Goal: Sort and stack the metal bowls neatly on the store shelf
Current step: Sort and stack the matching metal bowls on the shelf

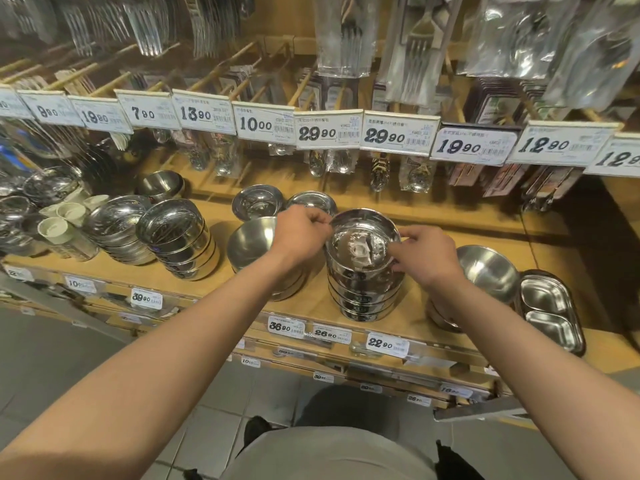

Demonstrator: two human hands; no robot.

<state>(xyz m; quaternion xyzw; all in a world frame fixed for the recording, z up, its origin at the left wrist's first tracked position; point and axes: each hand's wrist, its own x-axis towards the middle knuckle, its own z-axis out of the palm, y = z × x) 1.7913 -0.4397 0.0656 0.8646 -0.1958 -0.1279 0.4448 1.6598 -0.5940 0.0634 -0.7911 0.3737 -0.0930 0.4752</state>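
A: Both forearms reach up from the bottom edge to the shelf [214, 216]. How are the hands set?

B: The left hand [302, 230] pinches the far-left rim of the top bowl [363, 237], fingers curled over the edge. The right hand [427, 256] grips the near-right rim the same way. That bowl sits on the centre stack [365, 292], which stands near the front edge of the shelf.

A: How far along does the sorting look?

B: Partly done, I judge. The centre stack looks square, and a second nested pile [180, 244] to the left leans but holds together. A matte stack [256, 251] sits just behind the left hand. Still loose: two shallow dishes [258, 202] at the back, a single bowl [160, 183] further left, and a bowl [486, 271] to the right beside a divided tray [550, 310]. Those probably need grouping yet.

A: Any writing?

B: Price tags [317, 133] along the upper rail read 7.90, 13.90, 10.00, 29.90 twice, 19.90, 12.90. Shelf-edge tags [381, 344] below read 36.90, 26.90, 22.90, and 39.90 further left. The small print and barcodes are too fine to read, and the sticker inside the top bowl is illegible.
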